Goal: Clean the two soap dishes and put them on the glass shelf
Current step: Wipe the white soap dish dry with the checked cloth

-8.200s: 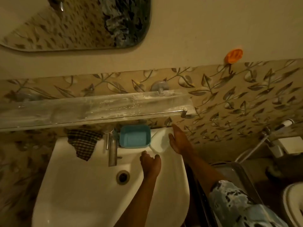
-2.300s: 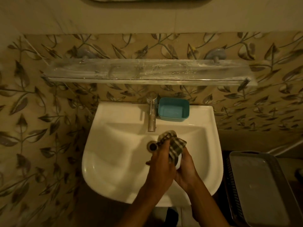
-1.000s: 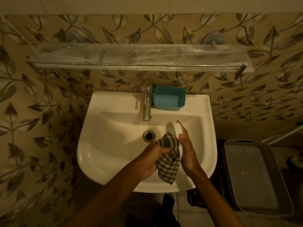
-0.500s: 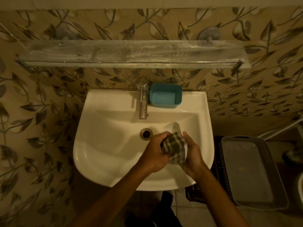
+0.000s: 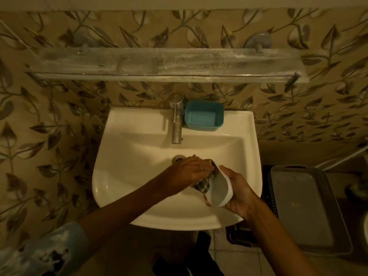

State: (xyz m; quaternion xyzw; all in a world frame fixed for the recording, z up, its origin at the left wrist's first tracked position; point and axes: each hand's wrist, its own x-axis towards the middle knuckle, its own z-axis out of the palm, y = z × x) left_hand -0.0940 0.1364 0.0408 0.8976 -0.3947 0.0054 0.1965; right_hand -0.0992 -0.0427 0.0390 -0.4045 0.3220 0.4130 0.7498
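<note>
My right hand (image 5: 240,191) grips a white oval soap dish (image 5: 219,191), tilted over the white sink (image 5: 123,184) with its inside facing me. My left hand (image 5: 189,170) presses a checked cloth (image 5: 202,185) against the dish's left rim and inside. A blue rectangular soap dish (image 5: 204,115) stands empty on the sink's back ledge, just right of the tap (image 5: 176,120). The glass shelf (image 5: 159,63), streaked and bare, hangs on the wall above the sink.
A grey plastic tray (image 5: 304,214) lies on a dark basket to the right of the sink. Leaf-patterned tiles cover the wall. The drain (image 5: 178,158) is partly hidden behind my left hand.
The white dish has turned so its inside faces up, and my right hand has shifted down and right. My left hand keeps rubbing the cloth on it, now at the dish's upper left.
</note>
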